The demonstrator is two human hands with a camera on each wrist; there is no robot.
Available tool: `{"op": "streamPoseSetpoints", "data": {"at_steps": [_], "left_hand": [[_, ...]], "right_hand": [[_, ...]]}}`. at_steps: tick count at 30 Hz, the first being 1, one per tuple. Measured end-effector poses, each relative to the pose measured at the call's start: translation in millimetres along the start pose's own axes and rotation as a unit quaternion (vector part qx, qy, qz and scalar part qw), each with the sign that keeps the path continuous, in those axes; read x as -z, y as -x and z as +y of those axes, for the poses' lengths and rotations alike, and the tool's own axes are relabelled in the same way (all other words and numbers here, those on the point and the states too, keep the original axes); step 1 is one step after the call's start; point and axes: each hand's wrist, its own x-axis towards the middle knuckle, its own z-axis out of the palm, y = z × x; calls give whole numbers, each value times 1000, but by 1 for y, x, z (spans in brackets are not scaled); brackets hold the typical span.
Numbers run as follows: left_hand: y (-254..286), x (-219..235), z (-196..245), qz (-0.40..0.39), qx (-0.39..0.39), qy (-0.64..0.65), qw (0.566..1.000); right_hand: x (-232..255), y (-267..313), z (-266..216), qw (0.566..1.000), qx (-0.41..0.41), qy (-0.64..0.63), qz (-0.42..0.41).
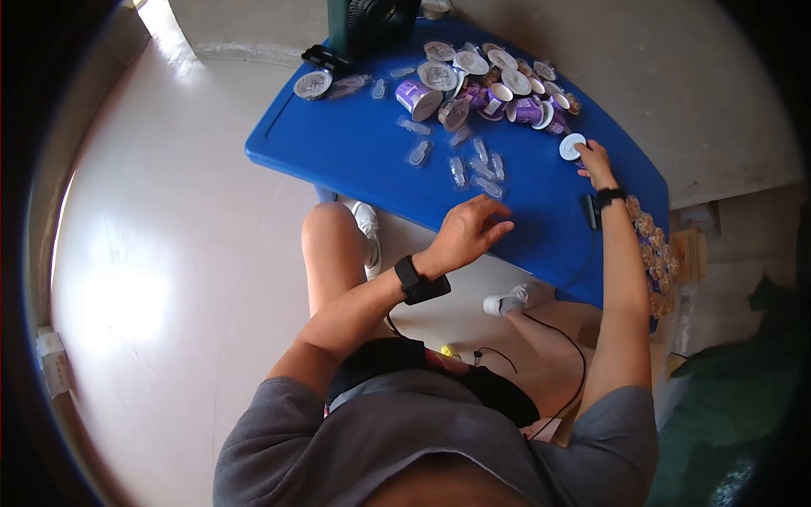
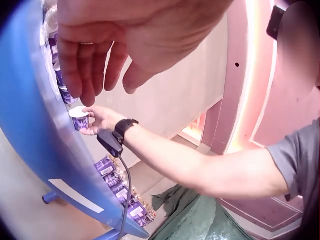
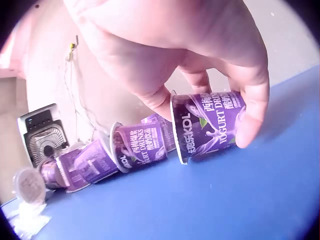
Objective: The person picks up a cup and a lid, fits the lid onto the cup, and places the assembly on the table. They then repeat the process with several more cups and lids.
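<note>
At the table's right side, my right hand point(image 1: 598, 162) holds a purple yogurt cup with a white lid point(image 1: 572, 146). In the right wrist view the fingers and thumb of the hand point(image 3: 200, 55) curl round this printed cup point(image 3: 207, 125), low over the blue surface point(image 3: 225, 195). Another purple cup point(image 3: 140, 145) lies beside it. My left hand point(image 1: 470, 232) hovers over the table's front edge with fingers loosely bent, holding nothing; in the left wrist view the hand point(image 2: 135, 40) hangs empty too. Small clear-wrapped pieces point(image 1: 486, 186) lie just beyond it.
A heap of purple cups and round lids point(image 1: 439, 76) covers the table's back. A dark fan point(image 1: 372, 25) stands behind. Several packs with brown pieces point(image 1: 655, 253) line the right edge, and green cloth point(image 1: 718, 406) hangs at the lower right.
</note>
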Motion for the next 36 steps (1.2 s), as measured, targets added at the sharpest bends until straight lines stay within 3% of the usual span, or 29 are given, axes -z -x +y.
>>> {"op": "streamPoseSetpoints", "data": {"at_steps": [5,7,8,9,11,12,13,14,15,19,21,22,26,28,29,31,34,36], "left_hand": [[3,-3,-5,-11,12,1,1000],[5,-8,-6,-20,15,2,1000],[6,-9,-5,-30,15,-13,999],[6,-9,-5,-40,14,-27,999],[8,-12,-2,-46,24,-24,998],[8,-12,-2,-51,28,-27,998],[9,-13,-1,-51,30,-25,998],[9,-14,-1,-60,27,-35,997],[9,-15,-1,-69,23,-45,996],[11,-22,-5,-70,9,-45,996],[11,-22,-6,-61,-30,-65,996],[11,-22,-6,-68,-35,-63,995],[11,-21,-5,-72,-20,-61,995],[11,-21,-5,-71,-19,-76,994],[11,-21,-5,-72,-12,-72,995],[12,-21,-5,-72,-2,-66,995],[10,-24,-4,-71,-5,-55,996],[10,-26,-4,-67,-21,-66,995]], "right_hand": [[3,82,-4,984,-20,-107,-140],[-3,100,8,958,37,-165,-231],[-6,116,12,973,70,-123,-180],[-6,119,9,974,65,-121,-181],[-4,123,6,963,152,-52,-216],[-9,131,-5,967,221,31,-126],[-13,139,-18,967,219,32,-127],[-19,144,-34,932,339,120,-47],[-27,148,-48,870,448,203,35],[-79,166,-76,795,512,325,29],[-98,169,-74,791,485,372,-29],[-105,172,-76,786,510,349,6],[-93,175,-71,810,491,319,3],[-75,175,-68,936,339,94,-24],[-62,171,-63,936,338,96,-25],[-31,164,-53,947,298,-119,-29],[1,169,-40,963,192,-190,-7],[9,169,-28,950,170,-262,-11]]}}
